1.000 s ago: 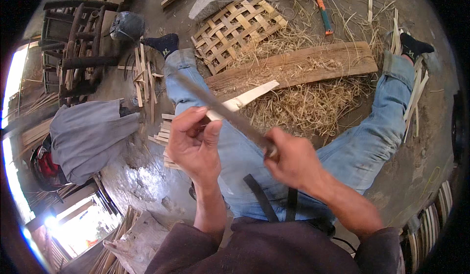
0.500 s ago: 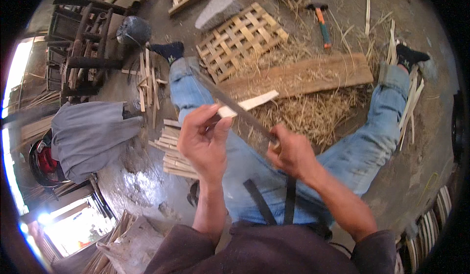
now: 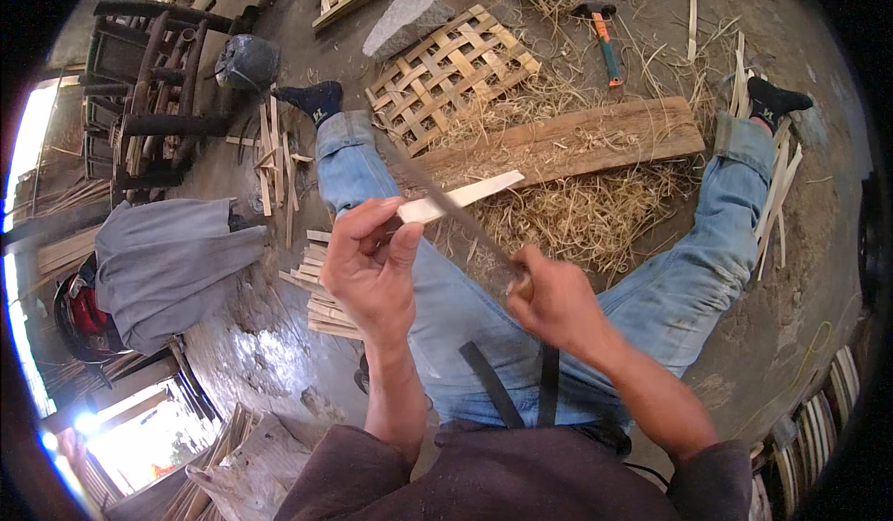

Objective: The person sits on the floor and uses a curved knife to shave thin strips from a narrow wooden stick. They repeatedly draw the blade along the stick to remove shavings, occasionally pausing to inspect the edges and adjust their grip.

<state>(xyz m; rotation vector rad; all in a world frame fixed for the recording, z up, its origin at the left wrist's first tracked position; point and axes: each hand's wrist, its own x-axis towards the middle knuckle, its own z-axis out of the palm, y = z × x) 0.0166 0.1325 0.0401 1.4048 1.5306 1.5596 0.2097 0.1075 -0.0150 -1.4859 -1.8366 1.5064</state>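
My left hand (image 3: 367,265) pinches a pale bamboo strip (image 3: 465,195) that points up and to the right over my lap. My right hand (image 3: 553,302) grips the handle of a long dark knife (image 3: 446,207). Its blade runs up and to the left and lies across the strip just past my left fingers. Both hands hover above my legs in blue jeans (image 3: 446,316). Between my feet lie a wooden plank (image 3: 567,140) and a heap of bamboo shavings (image 3: 577,209).
A woven bamboo lattice (image 3: 451,65) and a grey stone (image 3: 405,23) lie beyond the plank, with a hammer (image 3: 606,42) at the upper right. Cut strips (image 3: 316,288) are stacked at my left thigh. A grey cloth (image 3: 163,260) and wooden chair frames (image 3: 149,93) stand at the left.
Both hands have shifted slightly up and right with the strip and knife. The blade stays across the strip.
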